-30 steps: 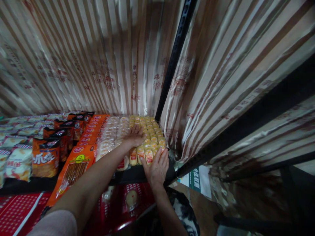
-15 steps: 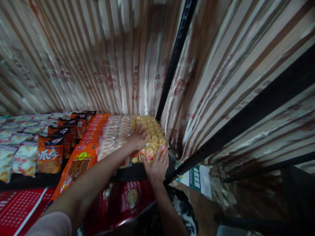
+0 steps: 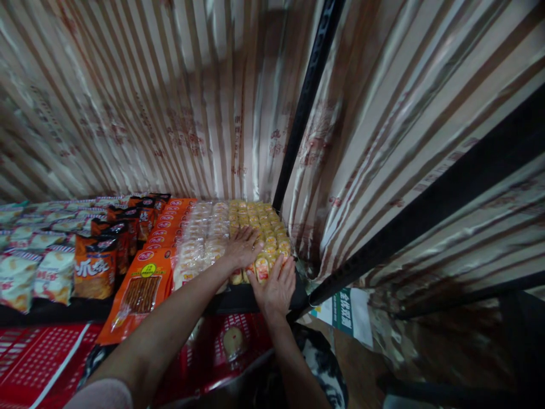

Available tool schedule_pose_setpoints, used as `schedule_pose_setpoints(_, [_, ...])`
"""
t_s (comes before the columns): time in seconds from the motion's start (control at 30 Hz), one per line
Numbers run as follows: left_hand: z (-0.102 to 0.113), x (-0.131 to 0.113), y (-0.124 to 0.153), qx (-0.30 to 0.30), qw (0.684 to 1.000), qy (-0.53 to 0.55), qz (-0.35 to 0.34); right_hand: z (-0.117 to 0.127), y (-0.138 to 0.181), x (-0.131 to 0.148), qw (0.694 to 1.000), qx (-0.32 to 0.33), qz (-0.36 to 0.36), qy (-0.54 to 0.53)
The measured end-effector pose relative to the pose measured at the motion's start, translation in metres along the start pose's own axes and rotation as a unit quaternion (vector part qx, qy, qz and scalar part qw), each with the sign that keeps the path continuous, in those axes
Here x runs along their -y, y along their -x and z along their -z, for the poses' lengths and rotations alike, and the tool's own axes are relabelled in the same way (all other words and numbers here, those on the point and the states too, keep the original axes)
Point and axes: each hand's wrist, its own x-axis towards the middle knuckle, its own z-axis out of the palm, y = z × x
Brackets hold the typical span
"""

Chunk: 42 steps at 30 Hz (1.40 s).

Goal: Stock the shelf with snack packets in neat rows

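Rows of small yellow-wrapped snack packs (image 3: 266, 227) fill the right end of a dark shelf. My left hand (image 3: 244, 247) lies flat across their left part, fingers stretched toward the back. At the front right corner, my right hand (image 3: 276, 287) rests on the nearest packs with its fingers extended and thumb apart. Neither hand grips anything. Some packs under both palms are hidden. Clear-wrapped pale snack packs (image 3: 200, 241) stand in rows just left of the yellow ones, partly behind my left forearm.
Orange snack bags (image 3: 142, 284), orange-and-black bags (image 3: 94, 267) and white bags (image 3: 53, 275) line the shelf leftward. Below sits a red basket (image 3: 42, 355) and a round wrapped item (image 3: 234, 342). Black metal posts (image 3: 304, 113) and a striped curtain (image 3: 213, 102) bound the shelf.
The view has shifted slightly, so the shelf appears a little farther right. My left hand has slid a little toward the front of the yellow packs; my right hand stays at the corner.
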Motion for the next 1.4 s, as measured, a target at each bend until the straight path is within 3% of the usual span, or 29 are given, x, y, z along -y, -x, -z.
schedule_pose_setpoints(0.37, [-0.002,-0.001,0.005,-0.006,1.0,0.006,-0.006,0.004,0.003,-0.002,1.0,0.0,0.014,0.007])
schedule_pose_setpoints(0.57, [0.001,-0.003,-0.001,0.023,1.0,0.005,-0.005,0.004,0.002,-0.001,1.0,-0.001,0.005,-0.001])
schedule_pose_setpoints(0.83, [-0.002,-0.003,0.006,-0.01,1.0,-0.002,0.002,0.006,0.003,-0.003,1.0,-0.001,0.011,-0.008])
schedule_pose_setpoints(1.0, [0.007,-0.01,0.004,0.041,0.999,0.009,0.012,0.007,0.003,-0.002,1.0,0.007,0.001,-0.021])
schedule_pose_setpoints(1.1, [0.015,-0.021,-0.004,0.033,0.999,0.007,0.014,0.006,0.003,-0.003,1.0,0.007,0.004,-0.023])
schedule_pose_setpoints(1.2, [0.02,-0.03,-0.016,0.028,0.999,0.018,-0.013,0.004,0.004,-0.004,1.0,0.003,0.006,-0.014])
schedule_pose_setpoints(1.4, [0.017,-0.035,-0.028,0.077,0.996,0.015,-0.044,0.004,0.004,-0.004,1.0,-0.001,0.011,0.008])
